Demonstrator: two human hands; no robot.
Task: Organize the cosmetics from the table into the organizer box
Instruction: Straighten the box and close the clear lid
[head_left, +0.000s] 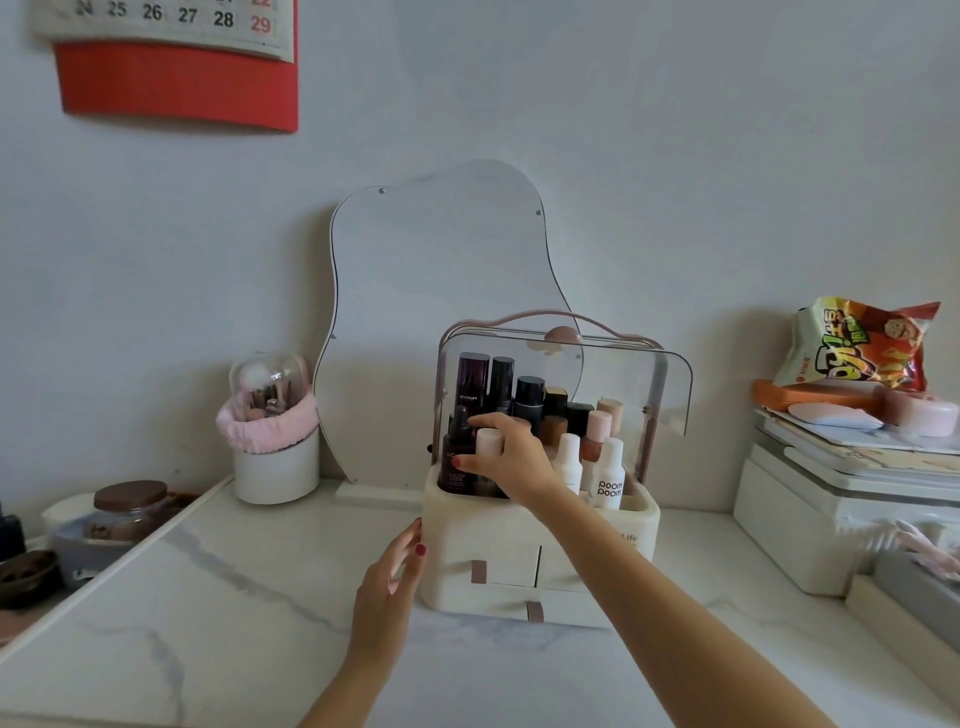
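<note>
A cream organizer box (519, 571) with drawers stands on the marble table (234, 597), its clear lid (670, 384) swung open. Several bottles fill its top tray, among them a dark dropper bottle (457, 457) and two white "poom poom" bottles (608, 475). My right hand (511, 454) reaches into the tray and grips a bottle with a pale pink cap (490, 441) at the front left. My left hand (392, 587) has straight fingers that touch the box's left side.
A wavy mirror (441, 291) leans on the wall behind the box. A brush holder with a pink band (272, 441) stands at left, jars (124, 514) beyond the table's left edge. Stacked boxes (852, 499) and a snack bag (857, 345) sit at right.
</note>
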